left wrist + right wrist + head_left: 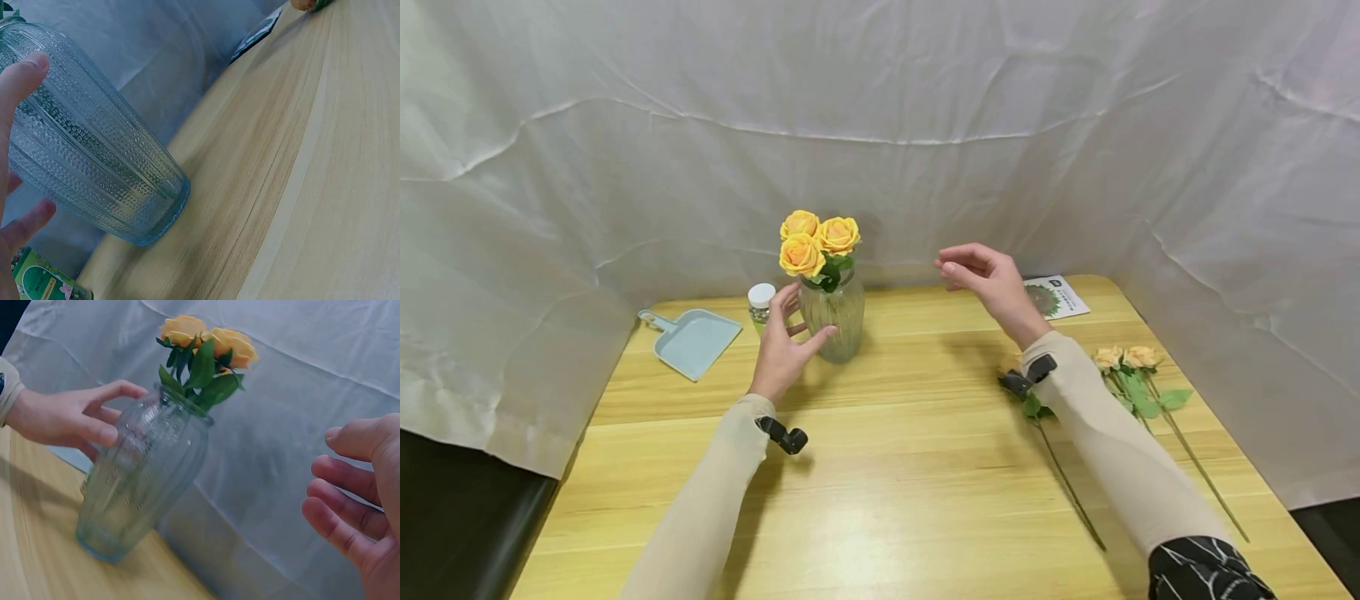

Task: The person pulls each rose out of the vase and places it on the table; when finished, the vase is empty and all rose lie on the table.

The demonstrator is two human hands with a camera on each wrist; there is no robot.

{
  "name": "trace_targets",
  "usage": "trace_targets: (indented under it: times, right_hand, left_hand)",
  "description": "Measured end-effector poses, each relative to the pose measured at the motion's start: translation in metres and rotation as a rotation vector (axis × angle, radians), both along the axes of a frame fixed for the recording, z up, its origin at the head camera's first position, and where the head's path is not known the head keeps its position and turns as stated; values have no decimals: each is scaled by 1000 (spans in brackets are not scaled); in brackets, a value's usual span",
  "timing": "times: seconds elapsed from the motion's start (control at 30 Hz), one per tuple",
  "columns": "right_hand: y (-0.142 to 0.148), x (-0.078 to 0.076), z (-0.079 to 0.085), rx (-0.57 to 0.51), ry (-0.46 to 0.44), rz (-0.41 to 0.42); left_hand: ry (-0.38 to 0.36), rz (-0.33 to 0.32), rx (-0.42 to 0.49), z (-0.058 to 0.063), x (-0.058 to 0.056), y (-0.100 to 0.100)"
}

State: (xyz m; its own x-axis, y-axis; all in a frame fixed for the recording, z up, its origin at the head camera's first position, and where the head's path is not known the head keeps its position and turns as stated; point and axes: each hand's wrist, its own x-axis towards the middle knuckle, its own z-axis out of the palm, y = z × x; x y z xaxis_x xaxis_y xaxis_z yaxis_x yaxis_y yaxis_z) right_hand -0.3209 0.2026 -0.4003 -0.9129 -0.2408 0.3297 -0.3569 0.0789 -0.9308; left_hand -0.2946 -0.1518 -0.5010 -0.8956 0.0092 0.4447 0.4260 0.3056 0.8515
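Note:
A ribbed clear glass vase [844, 321] stands upright near the back of the table, with three yellow roses [802, 253] in it and green leaves at its mouth. My left hand [779, 354] holds the vase from its left side, thumb in front and index finger behind the neck. In the left wrist view some of its lower fingers [31, 222] stand off the glass. My right hand [992, 287] hovers to the right of the vase, fingers loosely bent and nothing in them. Beneath the right wrist lies another rose [1033, 407], its bloom partly hidden by the wrist camera.
Behind the left hand is a small bottle [762, 297] with a white cap and green label. A light blue dustpan [697, 340] lies further left. Two more yellow roses [1142, 358] lie at the right edge. A printed packet [1060, 297] rests at the back right, before the grey curtain.

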Motion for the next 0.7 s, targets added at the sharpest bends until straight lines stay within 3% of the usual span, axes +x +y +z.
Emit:
trace_targets:
  times: [0.5,0.7]
  right_hand:
    - [-67,-17,-7,-96,30,159]
    - [-91,-19,-12,-26,50,215]
  left_hand:
    - [-2,3,-5,0,0,0]
    - [-3,0,8,-1,0,0]
